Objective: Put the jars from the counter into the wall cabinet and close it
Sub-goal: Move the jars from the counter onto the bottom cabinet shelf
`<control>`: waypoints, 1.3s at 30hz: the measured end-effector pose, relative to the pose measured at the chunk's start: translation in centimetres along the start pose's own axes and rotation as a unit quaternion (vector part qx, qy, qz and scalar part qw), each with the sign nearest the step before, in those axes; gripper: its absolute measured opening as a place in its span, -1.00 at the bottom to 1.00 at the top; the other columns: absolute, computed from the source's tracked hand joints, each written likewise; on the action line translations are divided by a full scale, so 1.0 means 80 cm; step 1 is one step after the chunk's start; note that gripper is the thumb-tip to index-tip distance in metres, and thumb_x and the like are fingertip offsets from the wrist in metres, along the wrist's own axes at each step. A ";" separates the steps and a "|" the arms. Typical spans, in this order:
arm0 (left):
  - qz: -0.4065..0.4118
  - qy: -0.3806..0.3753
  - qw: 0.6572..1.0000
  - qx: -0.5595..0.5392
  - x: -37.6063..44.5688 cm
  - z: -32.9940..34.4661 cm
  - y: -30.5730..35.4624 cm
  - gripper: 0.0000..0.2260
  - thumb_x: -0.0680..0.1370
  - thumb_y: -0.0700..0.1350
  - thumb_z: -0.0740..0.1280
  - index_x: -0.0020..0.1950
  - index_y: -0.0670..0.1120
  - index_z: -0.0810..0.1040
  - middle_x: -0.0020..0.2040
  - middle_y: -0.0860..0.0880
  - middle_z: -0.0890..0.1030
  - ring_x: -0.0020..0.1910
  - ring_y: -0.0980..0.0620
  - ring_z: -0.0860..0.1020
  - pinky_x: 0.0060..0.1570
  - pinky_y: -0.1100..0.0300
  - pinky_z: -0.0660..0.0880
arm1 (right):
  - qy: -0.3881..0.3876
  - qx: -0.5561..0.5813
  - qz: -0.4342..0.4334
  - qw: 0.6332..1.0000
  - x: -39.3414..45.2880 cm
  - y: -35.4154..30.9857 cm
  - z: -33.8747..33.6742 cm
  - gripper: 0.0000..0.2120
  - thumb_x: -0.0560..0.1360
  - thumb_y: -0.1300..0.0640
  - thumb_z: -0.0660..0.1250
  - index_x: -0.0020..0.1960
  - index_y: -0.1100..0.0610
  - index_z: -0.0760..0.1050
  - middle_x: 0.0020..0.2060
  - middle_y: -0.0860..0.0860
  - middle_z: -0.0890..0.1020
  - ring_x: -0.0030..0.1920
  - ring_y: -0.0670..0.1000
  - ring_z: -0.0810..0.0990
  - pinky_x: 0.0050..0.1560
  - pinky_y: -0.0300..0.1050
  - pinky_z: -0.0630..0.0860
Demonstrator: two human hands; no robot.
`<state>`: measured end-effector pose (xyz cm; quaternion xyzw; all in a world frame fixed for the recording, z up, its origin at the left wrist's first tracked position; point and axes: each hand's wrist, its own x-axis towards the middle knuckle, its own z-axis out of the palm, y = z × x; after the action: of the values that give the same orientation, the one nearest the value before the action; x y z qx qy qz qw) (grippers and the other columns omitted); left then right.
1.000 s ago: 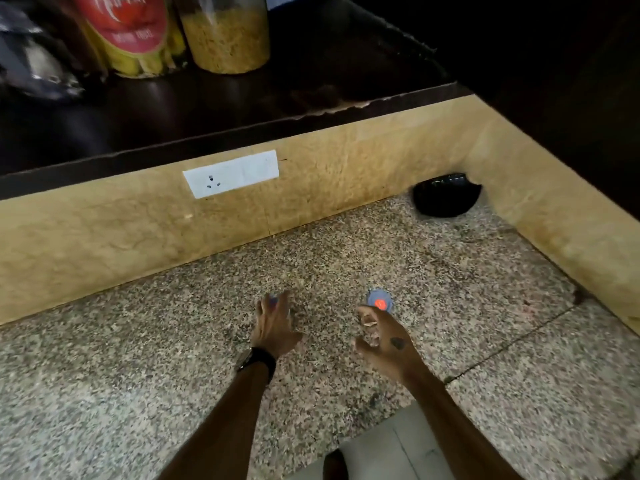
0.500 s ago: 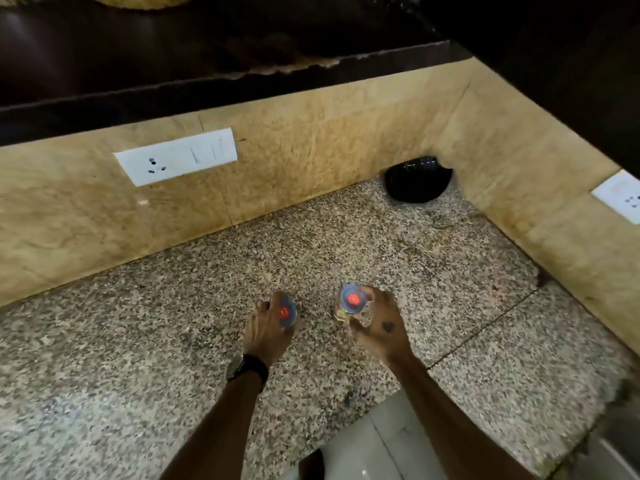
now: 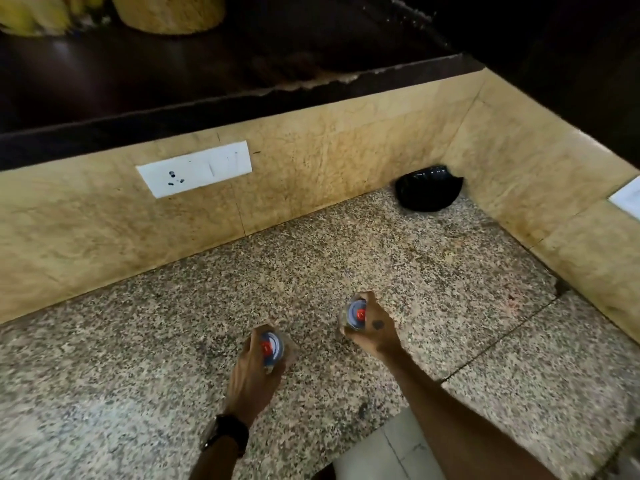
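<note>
My left hand grips a small clear jar with a blue lid and a red centre, held above the speckled granite counter. My right hand holds a second small jar of the same kind, a little farther from me and to the right. Both jars are seen from above, so their bodies are mostly hidden by my fingers. The open wall cabinet's dark shelf runs across the top, with a jar of yellow grains standing on it.
A black bag-like object sits in the far right corner of the counter. A white socket plate is on the beige backsplash, another on the right wall. A second jar with yellow contents stands at the shelf's left.
Both hands closed on the two small jars and lifted them off the counter toward me. The view tilted down, then slightly back up toward the shelf.
</note>
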<state>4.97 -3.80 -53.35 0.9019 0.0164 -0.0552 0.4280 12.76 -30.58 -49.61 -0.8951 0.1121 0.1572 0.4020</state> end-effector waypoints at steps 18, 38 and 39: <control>0.297 0.268 0.917 -0.005 -0.127 -0.286 0.356 -0.32 0.56 0.32 0.50 0.48 0.48 0.09 0.24 0.22 0.65 -0.01 0.02 0.72 -0.11 0.07 0.62 | 0.257 0.176 -0.408 0.858 -0.282 -0.262 -0.201 -0.30 0.49 -0.09 0.68 0.49 -0.08 0.40 0.29 -0.20 0.62 0.28 -0.08 0.68 0.20 -0.30 0.62; 0.279 0.314 0.898 0.132 -0.032 -0.363 0.487 -0.30 0.66 0.26 0.39 0.72 0.16 0.20 0.56 0.14 0.53 0.38 0.06 0.62 0.17 0.03 0.65 | 0.319 -0.036 -0.300 0.898 -0.162 -0.473 -0.294 -0.48 0.67 -0.07 0.40 0.54 -0.02 0.31 0.35 0.16 0.55 0.28 0.35 0.68 0.11 0.16 0.61; 0.275 0.310 0.899 0.142 -0.024 -0.361 0.492 -0.31 0.66 0.21 0.41 0.72 0.12 0.21 0.53 0.09 0.56 0.37 0.02 0.62 0.17 0.01 0.65 | 0.317 -0.043 -0.299 0.899 -0.158 -0.474 -0.297 -0.49 0.68 -0.06 0.39 0.56 -0.03 0.31 0.36 0.16 0.54 0.29 0.34 0.68 0.12 0.16 0.61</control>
<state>8.57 -6.35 -4.70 0.8932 -0.1085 0.3451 0.2672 17.99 -22.86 -4.06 -0.9055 -0.0459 -0.2578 0.3341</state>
